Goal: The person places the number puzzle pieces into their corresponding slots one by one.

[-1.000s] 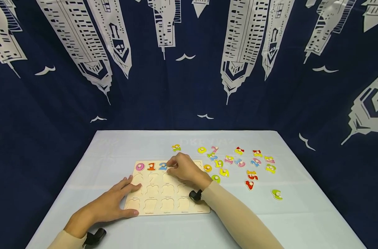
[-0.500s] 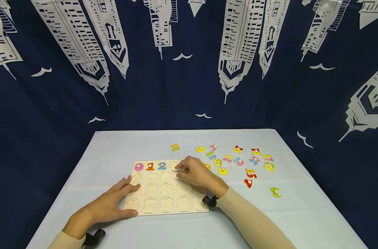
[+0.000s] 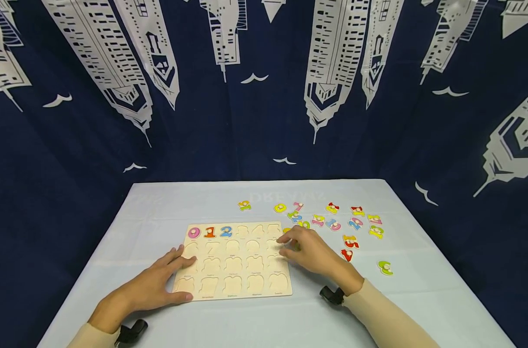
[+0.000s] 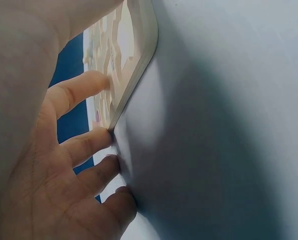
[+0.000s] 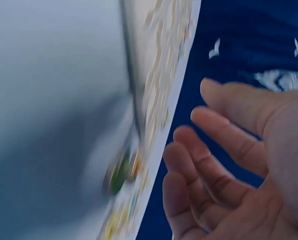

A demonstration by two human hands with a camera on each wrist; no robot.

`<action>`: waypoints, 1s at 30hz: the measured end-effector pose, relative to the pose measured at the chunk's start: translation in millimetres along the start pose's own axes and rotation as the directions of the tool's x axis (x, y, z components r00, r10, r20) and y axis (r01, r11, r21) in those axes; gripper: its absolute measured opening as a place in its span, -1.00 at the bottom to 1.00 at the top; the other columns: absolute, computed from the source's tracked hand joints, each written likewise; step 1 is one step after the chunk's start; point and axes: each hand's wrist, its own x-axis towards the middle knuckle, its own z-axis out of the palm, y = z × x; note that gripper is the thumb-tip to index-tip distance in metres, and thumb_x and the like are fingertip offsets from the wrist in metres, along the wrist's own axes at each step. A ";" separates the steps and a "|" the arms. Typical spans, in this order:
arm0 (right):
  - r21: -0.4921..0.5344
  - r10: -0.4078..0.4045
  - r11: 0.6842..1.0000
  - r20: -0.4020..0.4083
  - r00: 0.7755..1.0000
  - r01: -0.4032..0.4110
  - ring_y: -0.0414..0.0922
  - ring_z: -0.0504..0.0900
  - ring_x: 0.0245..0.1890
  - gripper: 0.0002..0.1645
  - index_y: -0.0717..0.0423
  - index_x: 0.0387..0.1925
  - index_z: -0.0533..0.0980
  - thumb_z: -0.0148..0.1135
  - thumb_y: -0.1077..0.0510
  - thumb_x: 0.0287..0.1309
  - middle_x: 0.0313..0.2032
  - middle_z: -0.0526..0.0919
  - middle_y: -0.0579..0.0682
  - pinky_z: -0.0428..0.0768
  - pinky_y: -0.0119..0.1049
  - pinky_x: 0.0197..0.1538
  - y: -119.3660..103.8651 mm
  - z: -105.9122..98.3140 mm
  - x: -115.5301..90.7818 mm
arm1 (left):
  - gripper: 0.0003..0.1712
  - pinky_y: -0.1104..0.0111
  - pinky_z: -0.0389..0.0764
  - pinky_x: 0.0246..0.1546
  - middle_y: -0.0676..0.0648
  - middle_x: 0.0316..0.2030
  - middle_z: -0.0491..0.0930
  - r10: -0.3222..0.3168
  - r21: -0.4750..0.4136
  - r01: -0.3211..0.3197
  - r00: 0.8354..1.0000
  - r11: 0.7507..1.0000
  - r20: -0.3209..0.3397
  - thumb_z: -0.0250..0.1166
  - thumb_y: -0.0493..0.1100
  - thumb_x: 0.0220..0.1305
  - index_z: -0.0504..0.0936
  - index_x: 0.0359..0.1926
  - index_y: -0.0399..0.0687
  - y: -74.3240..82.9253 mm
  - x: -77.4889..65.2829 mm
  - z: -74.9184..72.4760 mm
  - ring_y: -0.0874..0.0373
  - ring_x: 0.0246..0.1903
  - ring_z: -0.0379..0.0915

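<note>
White desk (image 3: 229,324), flat pale puzzle board (image 3: 244,271) on it, curvy recesses. Left hand (image 3: 152,285) rests spread on its left edge; right hand (image 3: 311,251) just swung off the top row to the right edge, loose and empty, so only 0 (image 3: 194,233), 1 (image 3: 209,232), 2 (image 3: 226,231) look placed. Bright knobbed number pieces (image 3: 351,241) lie scattered beyond.

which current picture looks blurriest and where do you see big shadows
Right wrist view: the small, brightly coloured number pieces are smeared, while the bare right hand looks clearer; a shadow spreads over the plain white tabletop. Left wrist view: another broad, soft-edged shadow on that tabletop. Head view: fairly even light, the rectangular pale wooden board clearly outlined.
</note>
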 end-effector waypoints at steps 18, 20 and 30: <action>-0.091 0.205 0.973 -0.090 0.975 -0.213 -0.43 0.63 -0.23 -0.72 -0.08 0.02 0.86 0.75 0.09 0.32 -0.10 0.87 -0.18 0.74 -0.43 -0.13 105.1 -111.4 -125.1 | 0.13 -0.49 0.44 0.63 -0.29 0.86 0.19 -0.024 -0.041 0.023 1.000 0.999 -0.016 0.72 0.43 0.24 0.53 0.73 0.28 -6.6 -7.3 -4.5 -0.50 0.83 0.08; -0.092 0.261 0.959 -0.062 0.963 -0.266 -0.41 0.62 -0.26 -0.72 -0.07 0.02 0.85 0.75 0.09 0.32 -0.09 0.87 -0.15 0.71 -0.43 -0.16 114.5 -119.5 -139.3 | 0.12 -0.49 0.42 0.65 -0.30 0.86 0.18 -0.021 -0.054 0.021 1.000 0.998 -0.008 0.71 0.43 0.25 0.53 0.73 0.28 -6.4 -5.8 -4.4 -0.49 0.84 0.06; -0.059 0.262 0.965 0.111 0.959 -0.257 -0.47 0.65 -0.27 -0.88 0.03 -0.05 0.85 0.60 0.25 0.45 -0.08 0.89 -0.09 0.74 -0.45 -0.21 139.3 -123.7 -159.2 | 0.09 -0.47 0.36 0.70 -0.29 0.88 0.14 -0.026 -0.060 0.026 1.000 0.998 0.010 0.68 0.44 0.28 0.54 0.72 0.26 -4.1 -2.7 -5.8 -0.47 0.86 0.03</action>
